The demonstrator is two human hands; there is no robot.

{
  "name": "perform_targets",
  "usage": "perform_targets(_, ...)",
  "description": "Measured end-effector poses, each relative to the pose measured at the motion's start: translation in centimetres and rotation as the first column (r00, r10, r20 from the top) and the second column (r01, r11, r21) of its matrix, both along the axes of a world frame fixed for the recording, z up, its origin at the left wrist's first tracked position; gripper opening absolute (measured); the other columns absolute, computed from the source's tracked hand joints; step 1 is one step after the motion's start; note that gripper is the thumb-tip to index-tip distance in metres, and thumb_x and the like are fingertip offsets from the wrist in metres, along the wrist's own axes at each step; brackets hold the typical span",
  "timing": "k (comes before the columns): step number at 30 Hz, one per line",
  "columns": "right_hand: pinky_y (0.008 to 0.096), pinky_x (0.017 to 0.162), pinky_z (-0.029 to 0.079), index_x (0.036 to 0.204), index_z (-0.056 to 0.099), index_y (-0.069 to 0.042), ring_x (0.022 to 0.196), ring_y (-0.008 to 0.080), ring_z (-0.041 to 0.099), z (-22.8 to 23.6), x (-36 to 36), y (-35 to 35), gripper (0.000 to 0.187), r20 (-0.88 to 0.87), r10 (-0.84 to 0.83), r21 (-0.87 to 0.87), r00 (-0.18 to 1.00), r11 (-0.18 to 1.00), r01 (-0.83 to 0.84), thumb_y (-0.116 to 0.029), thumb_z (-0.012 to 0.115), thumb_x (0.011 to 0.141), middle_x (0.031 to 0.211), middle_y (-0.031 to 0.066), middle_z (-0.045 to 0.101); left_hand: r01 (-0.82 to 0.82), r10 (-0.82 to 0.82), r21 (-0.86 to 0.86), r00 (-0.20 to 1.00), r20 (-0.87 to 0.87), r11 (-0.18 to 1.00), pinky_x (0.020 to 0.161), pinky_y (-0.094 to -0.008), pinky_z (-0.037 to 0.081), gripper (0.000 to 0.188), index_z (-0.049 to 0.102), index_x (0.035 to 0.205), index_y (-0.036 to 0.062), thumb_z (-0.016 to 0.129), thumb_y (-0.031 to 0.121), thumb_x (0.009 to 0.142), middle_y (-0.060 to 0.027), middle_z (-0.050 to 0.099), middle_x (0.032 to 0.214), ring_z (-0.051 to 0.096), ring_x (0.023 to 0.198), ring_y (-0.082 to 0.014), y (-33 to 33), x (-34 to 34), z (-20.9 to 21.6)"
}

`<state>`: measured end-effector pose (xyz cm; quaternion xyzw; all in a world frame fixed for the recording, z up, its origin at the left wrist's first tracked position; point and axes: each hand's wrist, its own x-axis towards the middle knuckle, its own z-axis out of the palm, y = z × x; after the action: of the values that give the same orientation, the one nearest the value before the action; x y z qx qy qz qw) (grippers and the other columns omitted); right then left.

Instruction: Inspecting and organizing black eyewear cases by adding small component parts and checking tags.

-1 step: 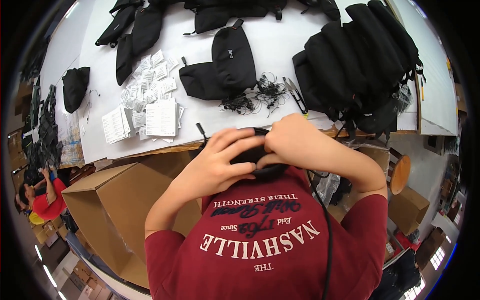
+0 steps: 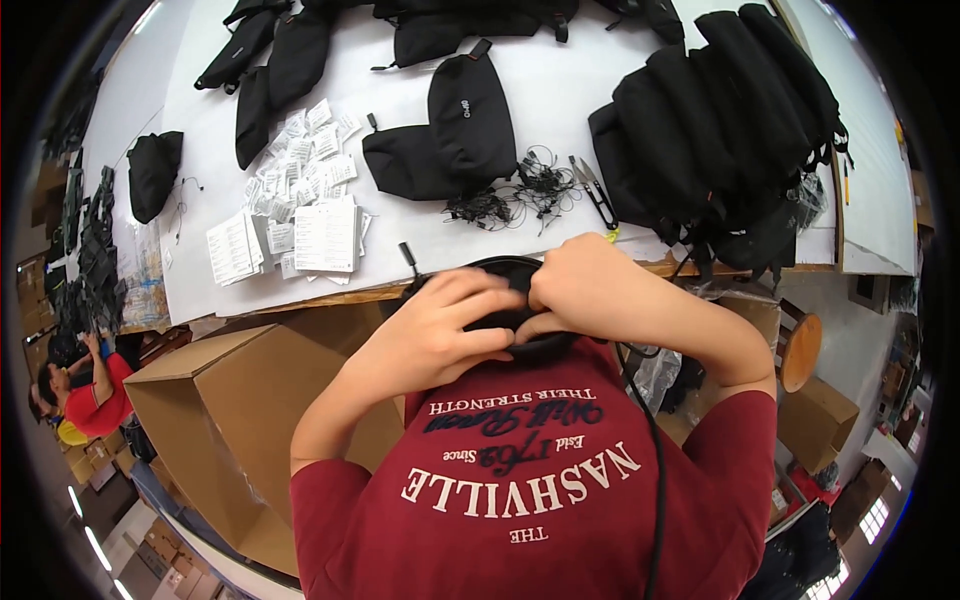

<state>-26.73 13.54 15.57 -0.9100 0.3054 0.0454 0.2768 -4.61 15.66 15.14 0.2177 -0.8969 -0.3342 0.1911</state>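
Close to my chest, at the table's near edge, I hold a black fabric pouch [image 2: 515, 264] with a dark opening between my hands. My left hand [image 2: 440, 325] grips its left side; the fingers are curled over it and slightly blurred. Pinching the rim on the other side is my right hand [image 2: 580, 282], its fingertips bent inward. A zip pull [image 2: 408, 254] sticks up beside my left fingers. Beyond them, another black pouch [image 2: 472, 125] lies on the table, with a tangle of thin black strings [image 2: 540, 190] next to it. The inside of the held pouch is mostly hidden.
Black-handled thread snips [image 2: 598, 195] lie right of the strings. White cards [image 2: 326, 238] and small labels [image 2: 300, 165] spread to the left. Black bags [image 2: 690, 120] are piled at right. An open cardboard box [image 2: 240, 400] stands below left; a person in red [image 2: 97, 400] is farther left.
My left fingers have shifted slightly over the pouch's opening. The table and its contents sit a little farther right in view. My right hand keeps its pinch.
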Motion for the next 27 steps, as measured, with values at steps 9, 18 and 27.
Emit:
perform_targets(9, 0.0370, 0.051, 0.043, 0.075, 0.070, -0.010, 0.051, 0.0287, 0.057, 0.1, -1.5, 0.8, 0.040, 0.193, -0.130, 0.229, 0.973, 0.970, 0.084, -0.051, 0.070, 0.075, 0.049, 0.0100, 0.054, -0.182, 0.287, 0.687, 0.957, -0.041, 0.704, 0.075, -0.0306, 0.048, 0.016, 0.063, 0.094, 0.0031, 0.063, 0.016, 0.086, -0.0102, 0.066, 0.083, 0.062, 0.078, -0.0258, -4.0, 3.2, -2.5)
perform_targets(18, 0.0368, 0.051, 0.041, 0.070, 0.066, -0.011, 0.049, 0.0301, 0.053, 0.0, -2.1, 1.1, 0.027, 0.314, -0.142, 0.048, 0.939, 0.990, 0.134, -0.037, 0.073, 0.074, 0.046, 0.0086, 0.050, -0.681, 0.782, -0.384, 0.550, 0.293, 0.623, 0.083, -0.0363, 0.044, 0.016, 0.068, 0.096, 0.0084, 0.068, 0.017, 0.082, -0.0076, 0.065, 0.093, 0.057, 0.098, -0.0243, -11.6, 12.4, -10.9)
perform_targets(27, 0.0294, 0.055, 0.038, 0.067, 0.063, -0.013, 0.046, 0.0176, 0.051, 1.0, -0.9, -1.3, 0.019, 0.205, -0.052, -0.355, 0.977, 0.927, 0.124, -0.027, 0.073, 0.073, 0.046, 0.0006, 0.049, -0.477, 0.505, 0.169, 0.789, -0.350, 0.862, 0.084, -0.0299, 0.046, 0.018, 0.066, 0.093, 0.0030, 0.072, 0.003, 0.076, -0.0066, 0.066, 0.091, 0.061, 0.088, -0.0163, -6.8, 3.3, -0.3)
